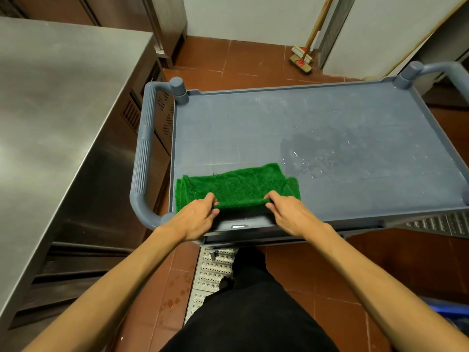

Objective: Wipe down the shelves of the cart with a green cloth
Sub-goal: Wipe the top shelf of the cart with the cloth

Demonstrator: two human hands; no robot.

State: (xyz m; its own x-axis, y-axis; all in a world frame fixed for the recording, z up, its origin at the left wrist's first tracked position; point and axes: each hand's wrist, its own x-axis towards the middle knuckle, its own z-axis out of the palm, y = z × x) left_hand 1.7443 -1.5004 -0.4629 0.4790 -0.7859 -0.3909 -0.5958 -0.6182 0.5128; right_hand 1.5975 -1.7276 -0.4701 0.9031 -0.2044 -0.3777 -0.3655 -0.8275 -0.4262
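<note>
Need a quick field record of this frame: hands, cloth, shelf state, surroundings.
left hand: pinches the near edge of the cloth, left end
right hand: pinches the same edge, right end
cloth: green, folded, lying on the top shelf at its near left corner
top shelf: grey-blue, streaked; wet patch just right of the cloth
surroundings: steel counter left of the cart; brush at the back

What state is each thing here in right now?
green cloth: folded, flat on the top shelf.
top shelf: wet patch beside the cloth.
left hand: pinches the cloth's near edge.
right hand: pinches the cloth's near edge.
broom: leans against the wall.
</note>
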